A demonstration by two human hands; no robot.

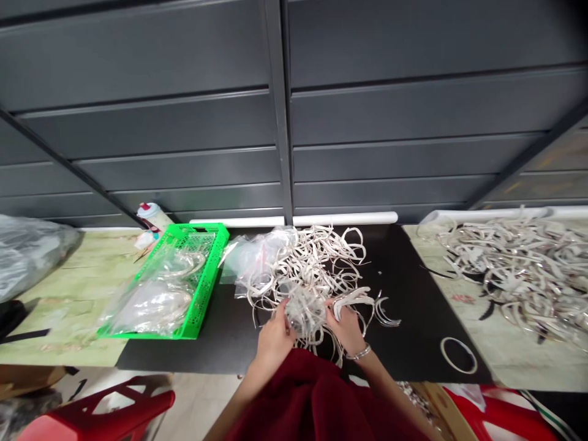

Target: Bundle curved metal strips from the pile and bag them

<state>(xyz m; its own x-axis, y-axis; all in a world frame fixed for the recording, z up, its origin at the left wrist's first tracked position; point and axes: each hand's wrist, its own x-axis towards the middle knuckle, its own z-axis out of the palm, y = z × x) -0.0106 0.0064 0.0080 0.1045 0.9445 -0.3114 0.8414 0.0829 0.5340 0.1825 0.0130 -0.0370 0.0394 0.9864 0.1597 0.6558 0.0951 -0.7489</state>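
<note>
My left hand [277, 334] is closed on the left edge of a crumpled clear plastic bag [303, 311] in front of my body. At the bag's right side is my right hand [345, 327], closed, with several curved whitish strips [356, 298] fanning out from it; its fingertips meet the bag's edge. Beyond both hands lies a tangled heap of thin white curved strips [316, 260]. Flat clear bags [257, 254] overlap the heap's left side. Just right of my right hand, a few silvery curved pieces [386, 312] rest on the black mat [404, 355].
A green plastic basket [209, 288] on the left holds filled clear bags [156, 306]. Behind it stands a bottle [154, 215]. Another large strip pile [523, 269] covers the right side. One ring [458, 355] lies near the front edge. Red stools [105, 410] stand below the table.
</note>
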